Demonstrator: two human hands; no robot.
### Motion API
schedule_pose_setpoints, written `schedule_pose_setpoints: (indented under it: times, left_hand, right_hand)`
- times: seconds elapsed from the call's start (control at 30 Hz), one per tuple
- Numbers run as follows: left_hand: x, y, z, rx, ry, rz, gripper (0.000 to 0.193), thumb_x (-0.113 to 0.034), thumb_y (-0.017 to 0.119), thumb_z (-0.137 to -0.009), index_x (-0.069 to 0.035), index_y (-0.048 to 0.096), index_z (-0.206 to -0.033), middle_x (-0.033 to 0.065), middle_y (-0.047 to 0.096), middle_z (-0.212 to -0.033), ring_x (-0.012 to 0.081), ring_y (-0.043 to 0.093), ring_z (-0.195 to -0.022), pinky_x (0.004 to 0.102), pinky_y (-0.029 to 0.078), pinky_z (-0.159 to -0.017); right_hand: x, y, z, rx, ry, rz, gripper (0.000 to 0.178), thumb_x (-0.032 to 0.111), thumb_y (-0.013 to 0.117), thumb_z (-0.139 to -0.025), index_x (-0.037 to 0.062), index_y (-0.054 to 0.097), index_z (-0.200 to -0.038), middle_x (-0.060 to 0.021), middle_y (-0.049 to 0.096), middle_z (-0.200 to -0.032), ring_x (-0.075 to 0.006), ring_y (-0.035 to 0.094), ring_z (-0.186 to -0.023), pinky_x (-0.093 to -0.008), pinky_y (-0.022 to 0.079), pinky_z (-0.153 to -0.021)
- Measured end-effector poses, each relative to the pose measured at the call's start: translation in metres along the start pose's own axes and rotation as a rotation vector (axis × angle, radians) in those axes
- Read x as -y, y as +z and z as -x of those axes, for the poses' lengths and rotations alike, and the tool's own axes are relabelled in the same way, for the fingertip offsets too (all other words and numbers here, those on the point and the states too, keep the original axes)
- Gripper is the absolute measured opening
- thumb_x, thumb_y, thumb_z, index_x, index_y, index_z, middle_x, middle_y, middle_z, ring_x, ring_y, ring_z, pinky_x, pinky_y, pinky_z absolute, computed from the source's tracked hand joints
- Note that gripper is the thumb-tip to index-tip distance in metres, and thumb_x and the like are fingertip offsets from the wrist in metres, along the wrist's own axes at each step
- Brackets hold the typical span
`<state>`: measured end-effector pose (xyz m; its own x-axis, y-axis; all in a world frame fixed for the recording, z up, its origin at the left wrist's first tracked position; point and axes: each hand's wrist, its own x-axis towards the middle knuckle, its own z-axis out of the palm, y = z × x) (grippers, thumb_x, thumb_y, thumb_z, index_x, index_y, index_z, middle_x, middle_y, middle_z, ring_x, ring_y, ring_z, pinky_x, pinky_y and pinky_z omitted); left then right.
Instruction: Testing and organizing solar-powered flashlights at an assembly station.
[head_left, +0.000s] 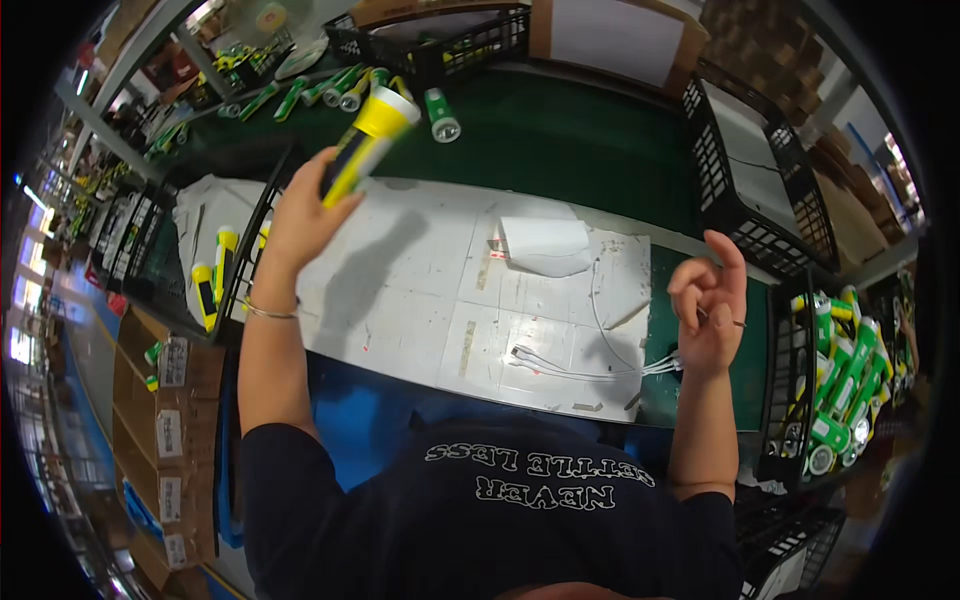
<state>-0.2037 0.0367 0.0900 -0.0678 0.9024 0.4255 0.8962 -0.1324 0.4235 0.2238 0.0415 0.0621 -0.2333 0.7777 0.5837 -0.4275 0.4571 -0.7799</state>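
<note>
My left hand (pixel 308 210) is wrapped round a yellow and black flashlight (pixel 368 140), raised above the left part of the white work board (pixel 410 290). Its wide white-rimmed head points up and to the right, slightly blurred. My right hand (pixel 712 310) is lifted over the board's right end, index finger stretched up and the other fingers loosely curled apart; I see nothing held in it. White USB cables (pixel 570 372) run across the board toward that hand. Behind them lies a curled white sheet (pixel 546 246).
A black crate (pixel 255 270) on the left holds yellow-black flashlights (pixel 204 290). Another crate (pixel 785 390) at the right is piled with green flashlights (pixel 850 380). Across the green bench (pixel 580 140) more flashlights lie, one (pixel 440 115) nearby. An upright crate (pixel 745 170) stands back right.
</note>
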Motion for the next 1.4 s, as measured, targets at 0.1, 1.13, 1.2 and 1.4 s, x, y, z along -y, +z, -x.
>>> schedule_pose_setpoints:
  times: [0.1,1.13,1.2,1.4]
  left_hand:
    - [0.093,-0.038,0.018,-0.427,-0.265,0.222,0.062,-0.030,0.068,-0.079,-0.001,0.041,-0.125,0.0103,0.057,-0.104,0.0180,0.056,-0.091,0.0301,0.045,-0.080]
    - [0.040,0.253,-0.165,-0.029,-0.256,-0.044,0.036,-0.026,0.074,-0.069,-0.016,0.059,-0.100,0.0200,0.033,-0.128,0.0429,0.049,-0.103,0.0446,0.044,-0.087]
    - [0.044,0.237,-0.166,-0.230,-0.090,-0.169,0.023,-0.017,0.073,-0.070,-0.014,0.062,-0.091,0.0204,0.036,-0.122,0.0389,0.046,-0.103,0.0427,0.042,-0.086]
    - [-0.037,0.138,-0.128,-0.219,-0.041,1.055,0.064,-0.001,0.068,-0.074,-0.015,0.040,-0.129,0.0143,0.046,-0.116,0.0239,0.052,-0.101,0.0317,0.047,-0.081]
  right_hand:
    - [-0.011,-0.010,0.011,-0.058,0.078,-0.004,0.053,0.018,0.044,-0.085,-0.0043,0.030,-0.131,-0.0141,0.057,-0.086,-0.0006,0.028,-0.044,-0.0141,0.025,-0.047]
    - [-0.057,0.002,0.074,-0.143,0.693,-0.037,0.050,0.023,0.055,-0.085,0.0023,0.036,-0.127,-0.0065,0.058,-0.083,-0.0020,0.036,-0.053,-0.0155,0.028,-0.048]
    - [-0.059,-0.004,0.081,-0.223,0.647,-0.110,0.050,0.023,0.055,-0.085,0.0034,0.036,-0.127,-0.0063,0.058,-0.082,-0.0010,0.030,-0.047,-0.0163,0.022,-0.042]
    - [-0.073,-0.007,0.046,-0.191,0.642,-0.022,0.050,0.026,0.052,-0.087,0.0031,0.036,-0.128,-0.0077,0.059,-0.081,-0.0010,0.025,-0.044,-0.0176,0.020,-0.041]
